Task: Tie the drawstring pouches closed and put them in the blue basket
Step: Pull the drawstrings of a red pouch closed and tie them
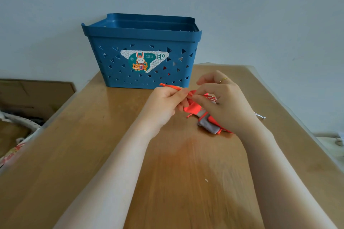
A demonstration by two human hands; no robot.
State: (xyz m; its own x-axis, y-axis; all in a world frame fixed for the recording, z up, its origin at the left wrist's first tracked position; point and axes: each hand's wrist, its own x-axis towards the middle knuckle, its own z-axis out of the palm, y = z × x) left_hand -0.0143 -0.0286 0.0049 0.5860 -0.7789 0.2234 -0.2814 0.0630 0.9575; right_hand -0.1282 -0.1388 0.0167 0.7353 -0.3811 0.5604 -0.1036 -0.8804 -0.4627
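A wooden bench (93, 154) fills the lower part of the view and runs back to a pale wall (260, 15).

A blue basket (141, 72) stands upright at the far edge of the bench, close to the wall. Its side walls carry triangular cut-outs. A sticker (144, 60) on the near wall shows a cartoon rabbit and a tiger, with the letters "EP" at the right end. Smaller print on the sticker is too small to read.

Flat cardboard (35, 96) lies to the left of the bench, below its level.

Both forearms reach in from the lower edge of the view. The left hand (165, 100) is curled, and its grip closes on a red cord (170, 86) between thumb and fingers. The knotted end of the cord projects to the left, past the hand and just in front of the basket. The right hand (225, 104) pinches the cord at the mouth of a red pouch (193, 107); its remaining fingers are loosely spread. A gold ring (223, 80) sits on one finger of the right hand.

The red pouch lies on the bench between the hands, near the basket but outside it. A grey pouch (207, 125) lies against it, partly under the right hand.
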